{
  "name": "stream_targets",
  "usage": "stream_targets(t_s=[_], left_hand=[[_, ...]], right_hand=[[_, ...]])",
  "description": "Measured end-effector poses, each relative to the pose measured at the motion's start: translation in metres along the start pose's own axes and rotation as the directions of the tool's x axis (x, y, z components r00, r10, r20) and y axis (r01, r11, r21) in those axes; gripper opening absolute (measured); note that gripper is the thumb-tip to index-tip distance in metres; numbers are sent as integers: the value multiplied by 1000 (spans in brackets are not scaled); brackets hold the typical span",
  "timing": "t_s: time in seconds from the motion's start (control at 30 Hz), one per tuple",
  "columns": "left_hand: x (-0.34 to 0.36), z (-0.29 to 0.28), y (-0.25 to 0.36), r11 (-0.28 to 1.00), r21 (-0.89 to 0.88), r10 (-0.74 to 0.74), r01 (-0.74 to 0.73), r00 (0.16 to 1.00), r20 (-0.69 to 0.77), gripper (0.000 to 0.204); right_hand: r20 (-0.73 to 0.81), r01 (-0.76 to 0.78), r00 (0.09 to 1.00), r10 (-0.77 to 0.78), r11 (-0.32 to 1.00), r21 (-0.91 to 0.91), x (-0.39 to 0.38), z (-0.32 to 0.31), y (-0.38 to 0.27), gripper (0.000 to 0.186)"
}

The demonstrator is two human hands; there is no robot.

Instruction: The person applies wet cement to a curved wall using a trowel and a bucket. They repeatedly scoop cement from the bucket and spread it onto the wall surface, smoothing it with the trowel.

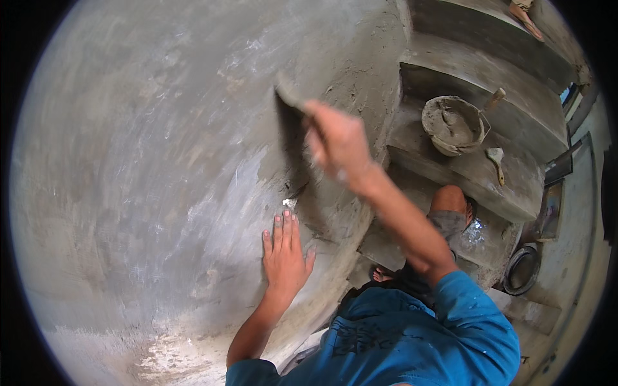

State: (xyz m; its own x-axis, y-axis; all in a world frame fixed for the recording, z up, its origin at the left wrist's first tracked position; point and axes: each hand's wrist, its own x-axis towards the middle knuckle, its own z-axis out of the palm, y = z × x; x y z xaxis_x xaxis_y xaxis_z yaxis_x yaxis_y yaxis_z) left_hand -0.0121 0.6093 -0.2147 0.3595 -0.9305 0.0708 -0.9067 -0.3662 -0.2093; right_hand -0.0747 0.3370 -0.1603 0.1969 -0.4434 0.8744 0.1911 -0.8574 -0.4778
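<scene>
My left hand [284, 254] lies flat on the grey cement wall [180, 174], fingers stretched upward and holding nothing. A small white patch [289, 203] shows on the wall just above its fingertips. Higher and to the right, my right hand [338, 138] is closed round a trowel [288, 91], smeared by motion. Its thin blade points up and left at the wall, seen nearly edge-on with a dark shadow below; whether it touches the surface I cannot tell. Fresh, rougher plaster [360, 83] covers the wall above and right of this hand.
Concrete stairs [470, 55] rise along the right. On one step stand a bucket [450, 147] of wet mortar, with a wooden-looking handle [496, 100] beside its rim, and a paintbrush [496, 165]. Lower right lies a dark round basin [521, 269]. Another person's foot [526, 22] shows at the top.
</scene>
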Motion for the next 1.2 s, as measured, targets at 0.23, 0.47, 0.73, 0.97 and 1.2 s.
stream_targets(t_s=[0.23, 0.47, 0.73, 0.97, 1.2], left_hand=[[9, 22, 0, 999, -29, 15, -15, 1000, 18, 81], [-9, 21, 2, 999, -38, -10, 9, 1000, -27, 91], [-11, 11, 10, 997, -61, -55, 57, 998, 36, 90], [-11, 8, -3, 999, -40, -23, 21, 998, -50, 92], [-15, 17, -2, 998, -64, -16, 12, 998, -58, 86]], right_hand=[[73, 77, 993, -89, 985, 151, -63, 13, -92, 44], [-255, -96, 965, 62, 988, -124, 5, -16, 1, 35], [-161, 161, 971, -178, 980, -113, -39, 48, -50, 47], [-375, -292, 907, 191, 927, -234, 59, -29, 47, 21], [-125, -64, 991, 56, 996, -66, -8, 21, -6, 39]])
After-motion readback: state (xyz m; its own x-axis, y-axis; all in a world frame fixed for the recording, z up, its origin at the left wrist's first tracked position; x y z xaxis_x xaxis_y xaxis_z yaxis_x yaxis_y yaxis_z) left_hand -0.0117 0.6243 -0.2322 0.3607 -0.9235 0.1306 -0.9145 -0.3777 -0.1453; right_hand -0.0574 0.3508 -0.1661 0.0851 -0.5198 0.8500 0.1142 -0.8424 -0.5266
